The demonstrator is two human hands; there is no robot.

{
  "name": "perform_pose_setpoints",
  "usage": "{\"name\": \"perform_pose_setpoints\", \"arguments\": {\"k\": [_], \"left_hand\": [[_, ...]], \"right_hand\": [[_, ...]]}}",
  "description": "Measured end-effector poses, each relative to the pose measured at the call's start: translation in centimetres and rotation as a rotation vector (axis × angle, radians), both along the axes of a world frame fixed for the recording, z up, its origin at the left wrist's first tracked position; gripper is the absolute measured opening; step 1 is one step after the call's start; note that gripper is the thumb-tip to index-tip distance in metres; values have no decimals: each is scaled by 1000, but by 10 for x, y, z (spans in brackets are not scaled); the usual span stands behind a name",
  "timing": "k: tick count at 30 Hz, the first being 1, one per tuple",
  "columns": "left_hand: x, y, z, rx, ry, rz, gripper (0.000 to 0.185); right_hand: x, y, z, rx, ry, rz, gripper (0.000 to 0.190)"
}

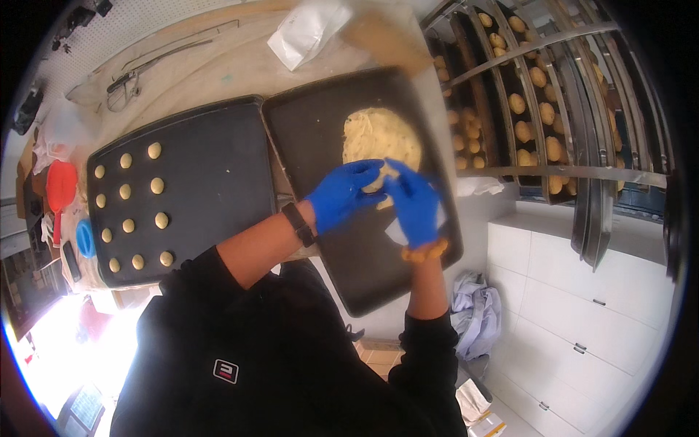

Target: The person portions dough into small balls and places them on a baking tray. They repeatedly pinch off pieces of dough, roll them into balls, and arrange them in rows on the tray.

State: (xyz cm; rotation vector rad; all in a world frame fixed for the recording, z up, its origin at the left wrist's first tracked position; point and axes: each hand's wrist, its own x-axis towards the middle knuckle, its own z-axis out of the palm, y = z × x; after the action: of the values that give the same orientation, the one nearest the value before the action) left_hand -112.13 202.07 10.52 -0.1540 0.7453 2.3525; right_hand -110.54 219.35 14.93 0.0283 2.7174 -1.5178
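Observation:
A large mass of pale dough [382, 134] lies on the dark baking tray [349, 273] before me. At its near edge are my two blue-gloved hands, close together. My left hand [347, 191] has its fingers against a small piece of dough [374, 185]. My right hand [412, 202] is blurred, its fingertips near the same piece; whether it grips any dough is unclear. Partly under my right hand shows a white scraper-like piece [396, 232]. On the second dark baking tray [218, 147], to the left, small round dough balls [157, 185] sit in rows.
Right of the table stands a metal rack [546, 172] of trays with baked rolls [538, 76]. A white paper bag [306, 33] and bent wire tools [123, 87] lie beyond the trays. At left are a red scoop [61, 183], a blue ring-shaped item [85, 238] and a dark phone-like object [71, 261].

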Motion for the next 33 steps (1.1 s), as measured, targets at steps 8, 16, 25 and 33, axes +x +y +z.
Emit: {"name": "perform_pose_setpoints", "arguments": {"k": [8, 16, 25, 33], "left_hand": [[-6, -16, -15, -80, 100, -88, 35], [-5, -41, -23, -253, -86, 23, 36], [12, -19, -11, 413, -239, -52, 53], [21, 0, 3, 33, 55, 2, 43]], "right_hand": [[-24, 24, -17, -109, -130, -49, 23], [-19, 47, -94, 929, 196, 148, 54], [-10, -57, -3, 113, 365, 36, 57], [-29, -38, -38, -202, 304, -48, 63]]}}
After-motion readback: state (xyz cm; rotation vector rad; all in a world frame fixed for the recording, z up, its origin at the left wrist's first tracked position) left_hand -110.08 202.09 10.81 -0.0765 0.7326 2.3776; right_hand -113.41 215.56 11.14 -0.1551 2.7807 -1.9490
